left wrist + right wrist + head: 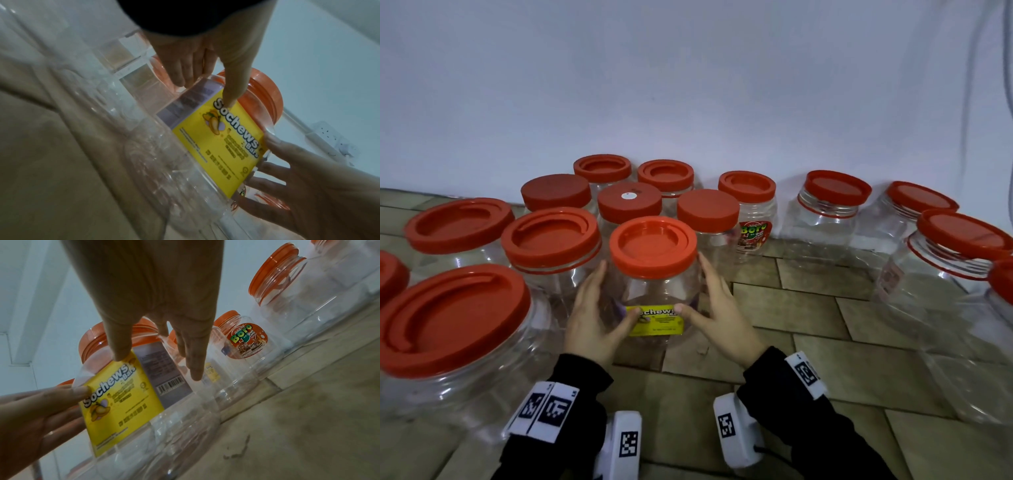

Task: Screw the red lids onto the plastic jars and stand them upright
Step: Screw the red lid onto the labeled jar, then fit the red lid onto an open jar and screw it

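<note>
A clear plastic jar (661, 291) with a yellow Sochews label stands upright on the floor, a red lid (653, 246) sitting on its mouth. My left hand (592, 315) presses its left side and my right hand (717, 315) its right side. The fingers lie fairly straight along the walls, and both thumbs rest on the label. The left wrist view shows the left hand (197, 65) with its thumb on the jar's label (222, 142) and the right hand (308, 178) opposite. In the right wrist view my right hand (156, 305) touches the jar (123, 402), with the left hand (41, 410) across from it.
Several other lidded jars stand around: a big one (448, 329) at front left, a cluster behind, a Boro-labelled jar (753, 236) near the white wall, and more at the right (945, 274). Tiled floor (808, 325) lies bare in front of and to the right of my hands.
</note>
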Demonstrator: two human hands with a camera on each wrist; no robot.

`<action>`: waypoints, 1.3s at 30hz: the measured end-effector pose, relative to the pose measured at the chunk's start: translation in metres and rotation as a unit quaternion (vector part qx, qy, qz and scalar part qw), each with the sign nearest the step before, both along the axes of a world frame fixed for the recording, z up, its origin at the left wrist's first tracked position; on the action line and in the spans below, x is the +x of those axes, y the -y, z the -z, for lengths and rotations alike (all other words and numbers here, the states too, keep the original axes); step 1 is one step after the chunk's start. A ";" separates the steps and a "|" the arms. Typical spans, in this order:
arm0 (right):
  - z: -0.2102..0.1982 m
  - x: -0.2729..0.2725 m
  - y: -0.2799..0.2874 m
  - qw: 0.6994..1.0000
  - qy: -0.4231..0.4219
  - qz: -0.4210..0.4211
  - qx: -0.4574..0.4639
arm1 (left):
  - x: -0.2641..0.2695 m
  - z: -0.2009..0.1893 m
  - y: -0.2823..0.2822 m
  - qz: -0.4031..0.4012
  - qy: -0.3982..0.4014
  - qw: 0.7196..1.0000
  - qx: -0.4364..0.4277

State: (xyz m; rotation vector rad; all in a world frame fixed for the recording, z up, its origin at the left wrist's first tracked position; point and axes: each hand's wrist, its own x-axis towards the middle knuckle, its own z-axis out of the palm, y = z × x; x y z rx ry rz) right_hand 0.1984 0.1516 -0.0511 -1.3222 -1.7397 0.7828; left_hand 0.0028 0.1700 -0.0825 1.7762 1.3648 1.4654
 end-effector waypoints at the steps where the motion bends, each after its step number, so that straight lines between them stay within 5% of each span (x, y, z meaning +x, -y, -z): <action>1: 0.000 0.001 -0.001 1.000 -0.004 -0.004 -0.004 | 0.001 -0.003 0.001 -0.007 -0.008 1.000 0.007; 11: -0.013 0.062 0.014 0.999 0.016 0.030 0.011 | 0.052 -0.057 0.046 0.110 -0.060 0.982 0.144; 16: -0.023 0.111 0.025 0.995 0.031 0.094 0.024 | 0.110 -0.041 0.034 0.246 -0.095 0.961 0.088; 21: -0.035 0.157 0.025 0.986 0.052 0.152 0.043 | 0.167 -0.036 0.007 0.285 -0.101 0.953 0.013; 32: -0.093 0.214 -0.042 0.964 0.109 0.220 0.103 | 0.280 -0.071 -0.106 0.237 -0.142 0.957 -0.085; 39: -0.094 0.241 -0.096 0.943 0.193 0.241 0.125 | 0.329 -0.043 -0.156 0.171 -0.098 0.968 -0.157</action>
